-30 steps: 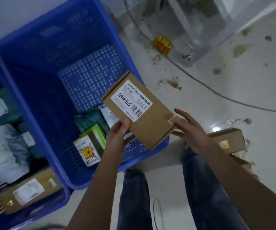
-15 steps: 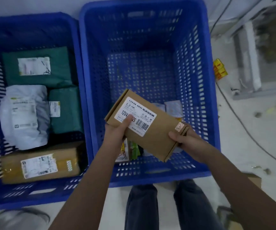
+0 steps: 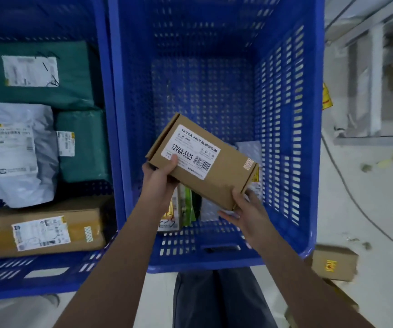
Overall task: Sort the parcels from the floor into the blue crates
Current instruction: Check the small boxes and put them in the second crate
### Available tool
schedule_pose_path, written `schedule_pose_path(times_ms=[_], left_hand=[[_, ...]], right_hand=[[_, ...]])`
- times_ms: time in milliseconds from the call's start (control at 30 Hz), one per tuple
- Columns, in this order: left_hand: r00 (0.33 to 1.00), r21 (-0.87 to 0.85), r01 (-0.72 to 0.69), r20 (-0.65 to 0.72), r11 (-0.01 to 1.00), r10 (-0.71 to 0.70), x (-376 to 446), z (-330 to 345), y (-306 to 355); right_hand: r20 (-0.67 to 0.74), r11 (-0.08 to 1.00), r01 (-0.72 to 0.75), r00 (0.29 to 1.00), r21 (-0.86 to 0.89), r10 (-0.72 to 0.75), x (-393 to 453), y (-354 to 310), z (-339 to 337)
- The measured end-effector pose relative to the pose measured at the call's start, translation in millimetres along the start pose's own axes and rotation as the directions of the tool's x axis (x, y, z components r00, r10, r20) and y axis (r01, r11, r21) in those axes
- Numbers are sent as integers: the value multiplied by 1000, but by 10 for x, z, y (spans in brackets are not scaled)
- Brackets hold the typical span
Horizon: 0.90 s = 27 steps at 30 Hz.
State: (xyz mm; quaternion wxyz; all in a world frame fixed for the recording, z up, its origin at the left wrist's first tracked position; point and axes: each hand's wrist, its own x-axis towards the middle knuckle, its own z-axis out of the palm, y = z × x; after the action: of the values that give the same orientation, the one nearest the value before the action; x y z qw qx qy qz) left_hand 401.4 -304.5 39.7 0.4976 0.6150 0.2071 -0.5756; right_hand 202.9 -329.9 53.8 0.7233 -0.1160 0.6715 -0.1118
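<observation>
Since the previous frame the left thumb has slid off the label's middle to its near-left corner. Cardboard box (image 3: pixel 211 166) is held tilted over the right blue crate (image 3: pixel 283 129); left hand (image 3: pixel 160 183) grips its near-left end, thumb on top, while right hand (image 3: pixel 245 209) cups its near-right corner, fingers underneath. Small parcels lie on the crate floor below the box; a second crate (image 3: pixel 106 95) stands left of it.

The white label (image 3: pixel 190 151) on the brown cardboard box (image 3: pixel 224 172), at the centre of the frame, reads "12V4A 48W" and, larger, "12V4A-5525". Other labels are too blurred.
</observation>
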Motion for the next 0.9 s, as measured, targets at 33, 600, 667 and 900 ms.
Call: schedule_pose_path(times_ms=[33, 600, 667, 900], left_hand=[[1000, 65, -16, 14, 998, 15, 55, 55, 30], [974, 822, 11, -139, 569, 181, 2174, 105, 3], [966, 846, 13, -148, 533, 212, 2311, 63, -141], [907, 991, 82, -120, 110, 403, 2383, 10, -379]], right_hand=[[1, 999, 28, 1000, -28, -28, 82, -137, 31], [132, 430, 304, 914, -850, -384, 2550, -886, 626], [137, 452, 303, 921, -839, -363, 2753, -768, 701], [131, 271, 211, 949, -939, -285, 2983, -514, 589]])
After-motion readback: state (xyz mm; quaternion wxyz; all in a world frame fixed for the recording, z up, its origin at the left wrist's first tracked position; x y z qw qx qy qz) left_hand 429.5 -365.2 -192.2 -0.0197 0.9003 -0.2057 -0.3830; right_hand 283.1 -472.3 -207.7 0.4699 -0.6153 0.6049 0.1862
